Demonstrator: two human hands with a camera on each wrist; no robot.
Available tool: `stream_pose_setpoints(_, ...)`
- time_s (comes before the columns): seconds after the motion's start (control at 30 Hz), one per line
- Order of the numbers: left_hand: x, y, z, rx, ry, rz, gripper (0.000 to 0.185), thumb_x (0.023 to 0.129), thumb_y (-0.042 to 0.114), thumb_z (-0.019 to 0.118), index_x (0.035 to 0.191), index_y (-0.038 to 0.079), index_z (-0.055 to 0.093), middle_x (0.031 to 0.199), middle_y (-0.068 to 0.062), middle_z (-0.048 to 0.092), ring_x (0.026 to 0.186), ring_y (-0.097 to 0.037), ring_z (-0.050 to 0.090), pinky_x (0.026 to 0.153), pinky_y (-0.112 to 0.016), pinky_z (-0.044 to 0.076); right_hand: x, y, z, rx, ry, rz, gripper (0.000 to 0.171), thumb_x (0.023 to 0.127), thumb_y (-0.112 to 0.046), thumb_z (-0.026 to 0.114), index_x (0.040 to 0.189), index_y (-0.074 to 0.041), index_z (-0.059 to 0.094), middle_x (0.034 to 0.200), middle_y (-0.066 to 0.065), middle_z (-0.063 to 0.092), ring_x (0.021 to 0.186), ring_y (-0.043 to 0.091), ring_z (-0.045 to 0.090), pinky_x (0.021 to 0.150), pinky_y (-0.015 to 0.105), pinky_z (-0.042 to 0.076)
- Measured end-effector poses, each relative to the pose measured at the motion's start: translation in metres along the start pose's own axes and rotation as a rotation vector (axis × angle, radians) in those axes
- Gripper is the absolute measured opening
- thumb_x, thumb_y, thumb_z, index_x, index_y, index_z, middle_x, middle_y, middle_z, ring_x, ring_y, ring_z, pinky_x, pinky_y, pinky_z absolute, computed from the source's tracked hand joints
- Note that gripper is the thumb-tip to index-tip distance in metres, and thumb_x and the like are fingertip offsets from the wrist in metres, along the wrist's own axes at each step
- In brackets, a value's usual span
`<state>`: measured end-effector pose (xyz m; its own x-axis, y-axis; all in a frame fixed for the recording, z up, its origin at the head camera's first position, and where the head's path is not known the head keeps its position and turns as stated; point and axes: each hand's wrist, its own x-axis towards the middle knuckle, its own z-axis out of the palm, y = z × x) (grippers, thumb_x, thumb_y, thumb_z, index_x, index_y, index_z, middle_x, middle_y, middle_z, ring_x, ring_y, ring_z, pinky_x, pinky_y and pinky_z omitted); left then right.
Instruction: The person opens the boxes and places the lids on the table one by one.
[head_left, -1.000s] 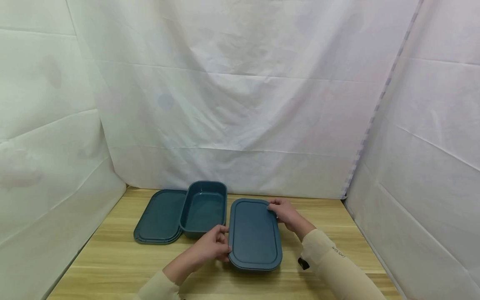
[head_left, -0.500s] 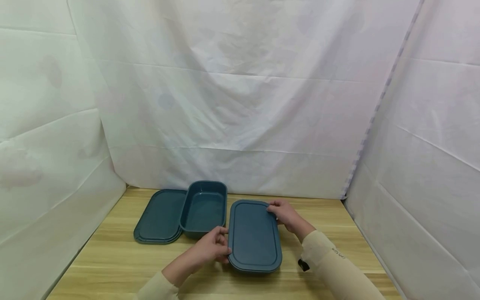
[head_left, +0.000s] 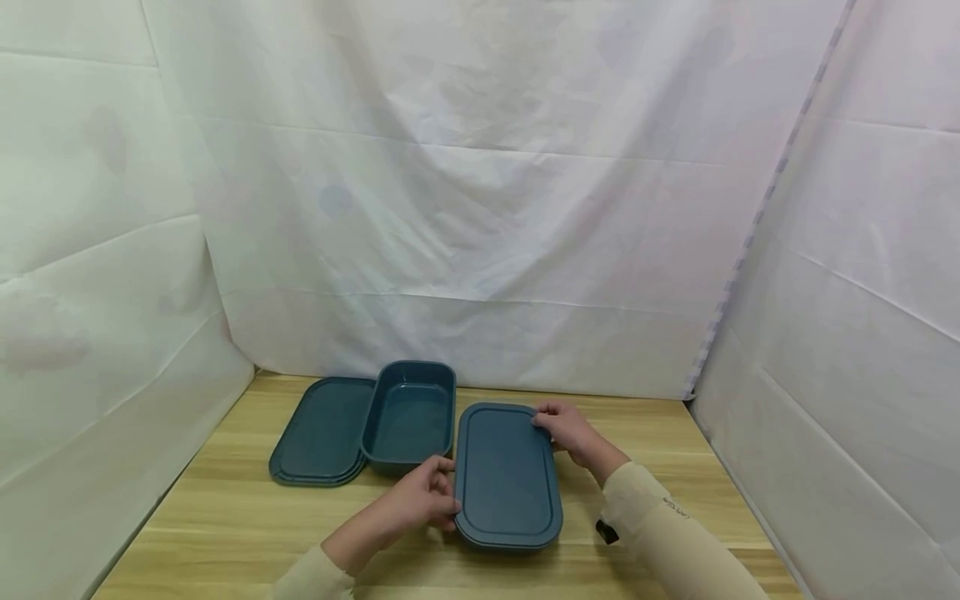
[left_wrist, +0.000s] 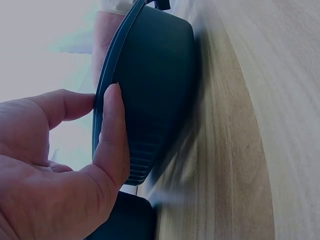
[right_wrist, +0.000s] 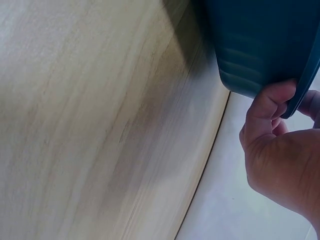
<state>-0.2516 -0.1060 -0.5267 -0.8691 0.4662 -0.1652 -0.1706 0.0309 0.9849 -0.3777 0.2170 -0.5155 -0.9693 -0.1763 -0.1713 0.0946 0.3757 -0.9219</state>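
Note:
A lidded dark teal box [head_left: 508, 477] is held between both hands, its flat lid on top. My left hand [head_left: 416, 504] pinches the rim at the box's near left side; in the left wrist view its thumb and a finger [left_wrist: 114, 135] lie on either side of the rim. My right hand [head_left: 572, 432] pinches the rim near the far right corner, and the right wrist view shows that hand [right_wrist: 282, 145] gripping the edge there. Below the ribbed wall of the box [right_wrist: 245, 65] lies a shadow; whether its base touches the table I cannot tell.
An open teal box [head_left: 408, 421] stands just left of the lidded one, its left side over the edge of a loose teal lid [head_left: 321, 433] on the wooden table [head_left: 217, 533]. White cloth [head_left: 480, 208] hangs behind and along both sides.
Both hands and the lidded box have shifted very slightly toward the person. The grips on the rim look the same; the open box and loose lid stay put.

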Motion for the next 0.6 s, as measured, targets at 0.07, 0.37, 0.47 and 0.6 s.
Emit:
stream_pose_setpoints(0.07, 0.001, -0.001, 0.000, -0.002, 0.000, 0.002, 0.070, 0.097, -0.003, 0.071, 0.157, -0.012, 0.035, 0.104, -0.016, 0.060, 0.080, -0.023, 0.070, 0.078, -0.041, 0.066, 0.000, 0.001, 0.000, -0.006, 0.001, 0.002, 0.025, 0.112, -0.016, 0.062, 0.129, 0.000, 0.072, 0.112, 0.014, 0.071, 0.086, 0.024, 0.067, 0.074, 0.042, 0.060)
stream_pose_setpoints(0.37, 0.002, -0.006, 0.000, -0.011, 0.001, -0.009, 0.071, 0.097, -0.003, 0.071, 0.157, -0.012, 0.035, 0.103, -0.016, 0.061, 0.080, -0.023, 0.069, 0.077, -0.040, 0.066, 0.001, 0.010, 0.002, -0.013, 0.012, 0.015, 0.036, 0.112, -0.017, 0.063, 0.142, 0.002, 0.067, 0.127, 0.016, 0.070, 0.096, 0.023, 0.070, 0.079, 0.044, 0.061)
stream_pose_setpoints(0.47, 0.001, -0.004, 0.001, -0.015, -0.001, -0.007, 0.071, 0.098, -0.003, 0.071, 0.157, -0.012, 0.034, 0.103, -0.016, 0.061, 0.081, -0.023, 0.069, 0.077, -0.040, 0.066, 0.000, 0.011, 0.002, -0.006, 0.014, 0.020, 0.041, 0.112, -0.019, 0.063, 0.149, 0.001, 0.064, 0.133, 0.017, 0.069, 0.102, 0.023, 0.071, 0.082, 0.046, 0.062)
stream_pose_setpoints(0.6, -0.001, -0.001, 0.000, -0.016, -0.005, -0.007, 0.071, 0.098, -0.003, 0.071, 0.157, -0.012, 0.034, 0.102, -0.016, 0.061, 0.081, -0.022, 0.069, 0.077, -0.040, 0.066, 0.001, 0.011, 0.002, 0.004, 0.007, 0.037, 0.045, 0.112, -0.019, 0.064, 0.153, 0.000, 0.061, 0.137, 0.019, 0.069, 0.107, 0.025, 0.072, 0.085, 0.048, 0.063)
